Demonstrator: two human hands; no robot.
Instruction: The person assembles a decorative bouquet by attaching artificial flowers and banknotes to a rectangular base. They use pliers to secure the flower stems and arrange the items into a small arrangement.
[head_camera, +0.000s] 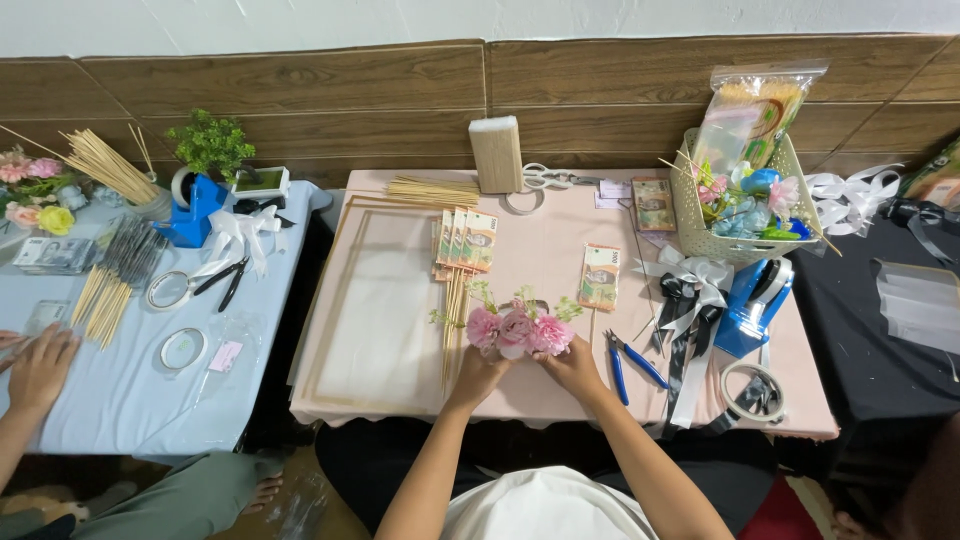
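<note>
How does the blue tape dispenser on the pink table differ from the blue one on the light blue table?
The blue tape dispenser on the pink table lies beside black and white ribbon bows, at the right. The blue tape dispenser on the light blue table stands near a small green plant, at the back. Both are blue plastic.

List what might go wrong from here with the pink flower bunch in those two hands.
1. The pink flower bunch is gripped only at its base by the left hand and right hand; stems might splay apart.
2. The blue-handled pliers lie just beside the right hand and may get knocked.
3. Skewered banknotes lie close behind and might get brushed aside.
</note>
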